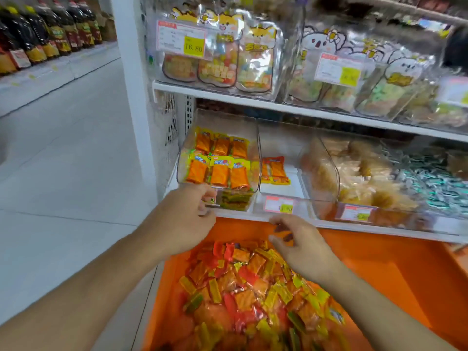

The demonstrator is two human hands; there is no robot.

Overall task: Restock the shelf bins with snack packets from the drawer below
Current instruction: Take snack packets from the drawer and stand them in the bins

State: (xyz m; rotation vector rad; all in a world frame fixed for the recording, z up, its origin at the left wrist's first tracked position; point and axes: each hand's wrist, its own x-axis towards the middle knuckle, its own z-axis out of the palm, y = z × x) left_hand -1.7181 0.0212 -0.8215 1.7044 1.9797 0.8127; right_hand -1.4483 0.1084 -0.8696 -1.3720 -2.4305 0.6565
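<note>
1. Packets [255,297] fill the open orange drawer [395,277] nearest us, a loose heap of orange, red and yellow wrappers.
2. Above that heap hangs the right hand [301,245], fingers loosely curled and a little apart; whether anything is pinched between them I cannot tell, since blur hides the tips.
3. The left hand [188,219] reaches to the front lip of the left bin [187,158], fingers bent at its label strip; touching or gripping it, I cannot say.
4. That bin is already well stacked with orange packets, while the middle bin [281,198] beside it holds only a few at the back.
5. My guess is a transfer between scoops: the next move calls for gathering a handful from the drawer and lifting it over a bin's front wall, likely the sparse middle one.
6. Farther right, a bin of pale snacks [354,178] crowds close, and the upper shelf [253,97] overhangs, limiting room above.
</note>
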